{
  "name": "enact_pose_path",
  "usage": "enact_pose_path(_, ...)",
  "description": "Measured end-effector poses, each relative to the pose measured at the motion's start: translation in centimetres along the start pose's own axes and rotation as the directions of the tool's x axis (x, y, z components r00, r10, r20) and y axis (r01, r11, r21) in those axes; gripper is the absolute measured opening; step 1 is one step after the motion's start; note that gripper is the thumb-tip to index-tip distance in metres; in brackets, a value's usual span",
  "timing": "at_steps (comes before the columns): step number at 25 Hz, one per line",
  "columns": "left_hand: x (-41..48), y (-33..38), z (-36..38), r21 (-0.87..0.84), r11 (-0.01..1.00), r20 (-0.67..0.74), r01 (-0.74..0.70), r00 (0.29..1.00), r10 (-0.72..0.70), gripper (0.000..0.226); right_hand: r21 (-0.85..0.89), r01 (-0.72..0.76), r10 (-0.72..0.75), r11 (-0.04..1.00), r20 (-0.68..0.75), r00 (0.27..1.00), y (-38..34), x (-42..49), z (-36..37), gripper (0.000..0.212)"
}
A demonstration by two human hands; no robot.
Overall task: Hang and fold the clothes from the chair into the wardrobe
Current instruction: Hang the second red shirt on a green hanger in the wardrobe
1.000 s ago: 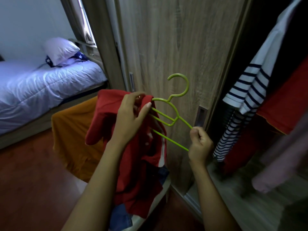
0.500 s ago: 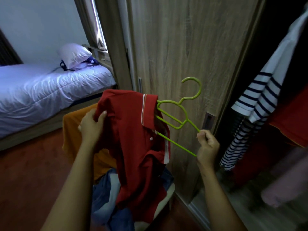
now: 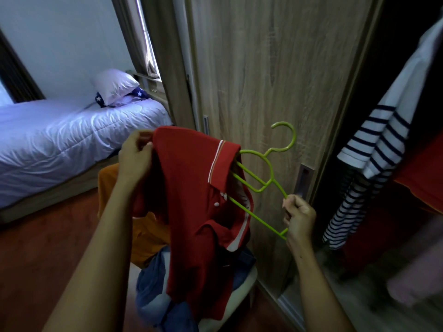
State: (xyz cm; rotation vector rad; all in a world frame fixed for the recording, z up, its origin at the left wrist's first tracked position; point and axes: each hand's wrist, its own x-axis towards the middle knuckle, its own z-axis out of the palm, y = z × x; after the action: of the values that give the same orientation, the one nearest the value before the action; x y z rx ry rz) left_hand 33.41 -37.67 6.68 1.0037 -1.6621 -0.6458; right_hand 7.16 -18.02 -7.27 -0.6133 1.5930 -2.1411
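Note:
A red polo shirt [image 3: 191,212] with a white-striped collar hangs half threaded on a green plastic hanger [image 3: 268,168], whose left arm is hidden inside the shirt. My left hand [image 3: 135,159] grips the shirt's left shoulder. My right hand [image 3: 298,216] holds the hanger's right end. Below them stands a white chair [image 3: 242,283] with an orange garment [image 3: 112,188] and blue clothes [image 3: 155,291] on it. The wardrobe opening [image 3: 395,164] is at the right.
A wooden sliding wardrobe door [image 3: 263,80] with a recessed handle [image 3: 303,180] stands just behind the hanger. A striped shirt [image 3: 374,164] and a red garment [image 3: 422,178] hang inside the wardrobe. A bed [image 3: 60,140] with a pillow lies at the left.
My left hand moved from the shirt's collar to its left shoulder and pulled the fabric out along the hanger. The right hand kept its grip on the hanger's end.

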Motion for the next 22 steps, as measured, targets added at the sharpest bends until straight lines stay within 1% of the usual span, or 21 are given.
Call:
enact_pose_path(1, 0.0, 0.7, -0.1, -0.050, 0.998, -0.034, -0.041, 0.999, 0.040, 0.036, -0.009, 0.012, -0.012, 1.000, 0.003, 1.000, 0.0, -0.1, 0.2, 0.046)
enact_pose_path(2, -0.1, 1.5, 0.0, -0.055, 0.991, -0.053, -0.126, 0.991, 0.123, 0.040, -0.015, 0.034, -0.033, 0.999, 0.012, 0.999, -0.1, -0.2, 0.4, 0.046)
enact_pose_path(3, -0.5, 2.8, 0.4, 0.002, 0.971, -0.031, -0.238, 0.971, 0.238, 0.041, -0.012, 0.063, -0.063, 0.998, 0.025, 0.998, -0.3, -0.2, 0.7, 0.045)
enact_pose_path(4, -1.0, 4.0, 0.9, 0.084, 0.927, 0.040, -0.365, 0.931, 0.363, 0.040, -0.009, 0.100, -0.100, 0.995, 0.038, 0.994, -0.7, -0.2, 0.9, 0.045)
enact_pose_path(5, -1.5, 5.0, 1.5, 0.170, 0.859, 0.153, -0.483, 0.874, 0.461, 0.040, -0.016, 0.139, -0.138, 0.990, 0.053, 0.989, -1.1, -0.3, 1.3, 0.044)
enact_pose_path(6, -1.9, 5.6, 2.2, 0.254, 0.780, 0.279, -0.572, 0.815, 0.507, 0.042, -0.035, 0.180, -0.177, 0.983, 0.070, 0.982, -1.5, -0.3, 1.5, 0.043)
enact_pose_path(7, -2.3, 5.9, 2.7, 0.339, 0.713, 0.380, -0.614, 0.783, 0.493, 0.048, -0.060, 0.218, -0.212, 0.974, 0.087, 0.973, -1.9, -0.4, 1.7, 0.040)
enact_pose_path(8, -2.8, 5.8, 3.0, 0.422, 0.671, 0.426, -0.609, 0.787, 0.446, 0.054, -0.085, 0.250, -0.242, 0.964, 0.098, 0.965, -2.2, -0.4, 2.0, 0.039)
enact_pose_path(9, -3.4, 5.5, 3.3, 0.501, 0.648, 0.424, -0.575, 0.815, 0.395, 0.059, -0.110, 0.276, -0.265, 0.955, 0.104, 0.959, -2.4, -0.5, 2.1, 0.037)
enact_pose_path(10, -4.0, 5.3, 3.6, 0.563, 0.630, 0.397, -0.535, 0.843, 0.362, 0.064, -0.136, 0.296, -0.283, 0.945, 0.107, 0.953, -2.6, -0.6, 2.2, 0.033)
enact_pose_path(12, -5.0, 5.0, 4.5, 0.621, 0.610, 0.353, -0.492, 0.870, 0.343, 0.068, -0.202, 0.316, -0.298, 0.927, 0.113, 0.948, -2.7, -0.7, 2.5, 0.025)
enact_pose_path(14, -5.2, 4.6, 5.1, 0.617, 0.627, 0.386, -0.475, 0.877, 0.285, 0.066, -0.277, 0.312, -0.295, 0.909, 0.104, 0.950, -2.2, -0.6, 2.7, 0.024)
enact_pose_path(17, -4.6, 4.3, 4.9, 0.597, 0.671, 0.491, -0.440, 0.862, 0.128, 0.056, -0.357, 0.324, -0.319, 0.876, 0.074, 0.945, -1.6, -0.9, 2.8, 0.022)
enact_pose_path(18, -4.7, 4.1, 4.7, 0.600, 0.684, 0.506, -0.415, 0.859, 0.077, 0.055, -0.374, 0.326, -0.328, 0.868, 0.061, 0.943, -1.5, -1.0, 2.9, 0.020)
enact_pose_path(20, -5.0, 4.2, 4.4, 0.623, 0.706, 0.463, -0.337, 0.886, 0.015, 0.054, -0.419, 0.327, -0.352, 0.847, 0.019, 0.936, -1.6, -1.0, 3.1, 0.018)
enact_pose_path(22, -5.4, 4.6, 4.4, 0.624, 0.728, 0.408, -0.282, 0.913, 0.004, 0.050, -0.478, 0.342, -0.393, 0.809, -0.007, 0.919, -1.8, -0.9, 3.6, 0.020)
